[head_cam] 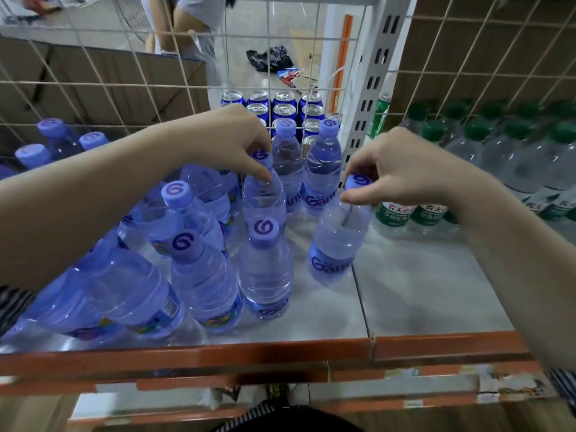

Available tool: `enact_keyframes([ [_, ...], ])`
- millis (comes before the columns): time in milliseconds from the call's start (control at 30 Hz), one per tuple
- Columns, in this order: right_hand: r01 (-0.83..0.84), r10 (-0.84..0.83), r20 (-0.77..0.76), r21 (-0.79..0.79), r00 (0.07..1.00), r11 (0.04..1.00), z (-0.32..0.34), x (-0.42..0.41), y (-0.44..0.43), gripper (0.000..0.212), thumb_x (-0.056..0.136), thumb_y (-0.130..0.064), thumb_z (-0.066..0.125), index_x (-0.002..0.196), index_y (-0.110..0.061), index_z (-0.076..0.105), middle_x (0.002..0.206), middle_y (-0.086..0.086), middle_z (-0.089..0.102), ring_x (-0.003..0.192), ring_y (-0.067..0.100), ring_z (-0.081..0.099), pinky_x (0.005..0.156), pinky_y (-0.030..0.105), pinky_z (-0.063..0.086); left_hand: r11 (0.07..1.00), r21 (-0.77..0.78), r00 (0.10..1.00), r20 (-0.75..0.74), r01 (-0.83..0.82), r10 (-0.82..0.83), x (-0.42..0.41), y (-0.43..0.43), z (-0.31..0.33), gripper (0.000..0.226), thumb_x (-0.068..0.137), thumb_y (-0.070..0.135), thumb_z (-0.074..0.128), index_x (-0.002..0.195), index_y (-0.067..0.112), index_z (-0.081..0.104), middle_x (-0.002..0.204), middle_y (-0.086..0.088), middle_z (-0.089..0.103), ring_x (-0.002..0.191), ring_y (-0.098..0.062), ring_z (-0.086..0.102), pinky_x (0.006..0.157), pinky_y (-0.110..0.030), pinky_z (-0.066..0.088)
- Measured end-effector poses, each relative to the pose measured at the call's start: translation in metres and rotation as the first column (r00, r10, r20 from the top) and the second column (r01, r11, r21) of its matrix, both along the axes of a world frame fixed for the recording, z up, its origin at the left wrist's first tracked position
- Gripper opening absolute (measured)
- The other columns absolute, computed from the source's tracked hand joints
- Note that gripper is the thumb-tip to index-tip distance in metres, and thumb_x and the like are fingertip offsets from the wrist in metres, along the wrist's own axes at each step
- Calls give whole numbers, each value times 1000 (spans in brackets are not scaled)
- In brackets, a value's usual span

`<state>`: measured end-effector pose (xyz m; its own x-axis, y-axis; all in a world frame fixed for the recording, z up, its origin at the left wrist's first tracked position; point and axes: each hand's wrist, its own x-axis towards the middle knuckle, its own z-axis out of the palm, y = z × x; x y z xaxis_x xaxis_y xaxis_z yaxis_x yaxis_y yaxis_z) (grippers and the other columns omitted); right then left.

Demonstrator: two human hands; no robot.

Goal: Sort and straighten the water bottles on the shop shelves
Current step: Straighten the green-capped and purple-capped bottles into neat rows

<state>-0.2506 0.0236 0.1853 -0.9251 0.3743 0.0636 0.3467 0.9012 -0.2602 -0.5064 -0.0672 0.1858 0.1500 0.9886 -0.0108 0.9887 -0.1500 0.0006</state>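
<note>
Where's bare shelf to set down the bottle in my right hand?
Widest bare patch: the shelf board right of the held bottle, bordered by the green-capped bottles behind and the orange rail in front. A narrow lane runs between the held bottle and the front purple-capped bottle. The left side is packed.

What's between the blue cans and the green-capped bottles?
A grey slotted shelf post, standing between the blue cans and the green-capped bottles; head view shows it.

Bare forearms point(93, 201), with dark-and-white striped sleeves point(14, 307) and top point(265, 411)
</note>
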Motion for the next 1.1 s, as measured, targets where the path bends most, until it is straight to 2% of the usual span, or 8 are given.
enact_keyframes([
  [100, -5, 2, 36, 65, 999, 998, -1, -20, 18, 21, 82, -33, 73, 80, -13, 73, 67, 0, 66, 62, 11, 60, 60, 30, 49, 1000, 21, 1000, -8, -18, 19, 4, 14, -3, 53, 76, 59, 67, 85, 7, 67, 64, -8, 60, 59, -21, 49, 62, -38, 40],
  [233, 1, -10, 67, 135, 998, 991, -2, -41, 37, 26, 83, -35, 71, 84, -9, 73, 68, 4, 65, 63, 16, 60, 62, 35, 50, 999, 44, 1000, 20, -12, 11, 6, 28, -4, 50, 76, 61, 68, 84, 11, 67, 63, -5, 58, 58, -12, 46, 63, -40, 45],
  [367, 10, -20, 64, 144, 998, 990, -5, -52, 46, 25, 81, -35, 72, 82, -10, 73, 66, 1, 67, 58, 9, 62, 54, 27, 48, 998, 53, 1000, -3, -18, 18, 13, 35, -5, 50, 75, 62, 68, 79, 12, 64, 63, -3, 57, 60, -18, 45, 57, -33, 30],
  [533, 46, -58, 79, 154, 995, 987, -9, -56, 51, 24, 80, -35, 72, 78, -11, 72, 61, -3, 65, 51, 4, 58, 47, 18, 31, 993, 90, 994, -79, -71, 79, 26, 32, -13, 68, 74, 71, 59, 72, 3, 59, 56, -4, 44, 53, -18, 36, 49, -32, 25],
  [667, 55, -63, 62, 132, 996, 990, -9, -56, 51, 26, 79, -36, 73, 83, -10, 73, 70, 0, 69, 60, 8, 64, 53, 22, 41, 1000, -13, 996, 85, -3, 4, 20, 26, -4, 39, 74, 48, 77, 105, 25, 69, 64, 17, 48, 61, 1, 46, 65, -27, 34],
  [733, 45, -52, 56, 122, 997, 992, -6, -54, 48, 25, 79, -36, 73, 85, -12, 74, 74, 1, 70, 65, 12, 65, 61, 30, 52, 999, 6, 996, 78, 31, -32, 17, 24, -1, 40, 74, 43, 80, 109, 27, 71, 64, 17, 51, 62, 3, 47, 65, -24, 34],
  [967, 36, -41, 48, 101, 998, 994, -5, -53, 47, 19, 80, -30, 73, 90, -14, 76, 76, 2, 72, 66, 11, 66, 60, 24, 50, 995, 92, 994, -98, -41, 50, 25, 32, -10, 62, 78, 65, 61, 80, 3, 63, 65, -8, 55, 62, -23, 44, 62, -35, 34],
  [1100, 54, -59, 47, 102, 997, 993, -6, -52, 51, 19, 79, -30, 73, 87, -14, 76, 75, 2, 71, 66, 12, 66, 57, 23, 47, 990, 97, 991, -71, -102, 110, 30, 33, -13, 65, 78, 68, 59, 70, 3, 55, 55, -6, 45, 53, -19, 37, 59, -36, 35],
])
